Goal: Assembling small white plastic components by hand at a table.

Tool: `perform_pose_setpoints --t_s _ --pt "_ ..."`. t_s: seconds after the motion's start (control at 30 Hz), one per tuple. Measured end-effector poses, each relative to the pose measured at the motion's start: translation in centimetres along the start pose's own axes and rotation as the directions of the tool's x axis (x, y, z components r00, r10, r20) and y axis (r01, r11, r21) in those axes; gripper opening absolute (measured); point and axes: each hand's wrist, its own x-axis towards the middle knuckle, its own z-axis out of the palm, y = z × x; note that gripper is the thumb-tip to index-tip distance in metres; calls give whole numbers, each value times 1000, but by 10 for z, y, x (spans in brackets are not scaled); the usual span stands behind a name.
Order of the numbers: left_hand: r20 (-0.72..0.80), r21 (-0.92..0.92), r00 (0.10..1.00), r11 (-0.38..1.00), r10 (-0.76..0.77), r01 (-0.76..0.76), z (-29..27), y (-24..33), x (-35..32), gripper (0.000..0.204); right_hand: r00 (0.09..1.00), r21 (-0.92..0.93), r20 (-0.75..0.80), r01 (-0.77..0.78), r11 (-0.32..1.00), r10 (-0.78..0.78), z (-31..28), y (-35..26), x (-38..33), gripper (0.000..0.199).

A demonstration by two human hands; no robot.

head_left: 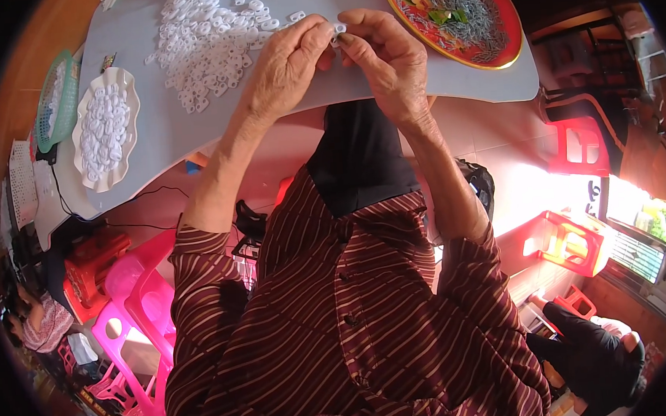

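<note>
Over the grey table (214,127), my left hand (283,70) and my right hand (393,63) meet fingertip to fingertip. Pinched between them is a small white plastic piece (340,29) with a hole in it; the fingers partly cover it. Any thin part, such as a nail, is too small to make out. To the left of my hands spreads a loose heap of similar white plastic pieces (205,52). By my right hand stands a red round tray (506,22) with a gold rim, holding many thin grey metal nails or pins (470,24) and some yellow-green bits.
A scalloped cream dish (134,106) full of white pieces lies at the table's left, beside a green plastic basket (44,123). Pink plastic chairs (136,296) stand lower left, red stools (571,243) to the right. Other people (597,352) sit at both lower sides.
</note>
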Motion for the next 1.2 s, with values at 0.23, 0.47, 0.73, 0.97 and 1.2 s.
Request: perform_pose_setpoints --t_s 0.23,0.47,0.73,0.97,1.2 --pt "-81 -62 991 993 -105 101 2 1 -1 29 997 96 69 -24 995 17 3 -4 -2 27" --pt "-68 -47 996 997 -62 59 3 -3 -2 30 998 15 58 -31 999 30 4 -3 -2 26" --pt "-66 -8 998 1000 -4 4 2 -6 -2 30 998 -14 61 -31 999 32 1 -2 -1 24" --pt "-57 -69 998 997 -32 28 2 -6 -1 30 996 9 87 -7 1000 6 3 5 -1 27" --pt "-70 5 997 1000 -16 16 3 -5 -3 30 993 -300 85 103 948 -81 6 -5 -3 18"
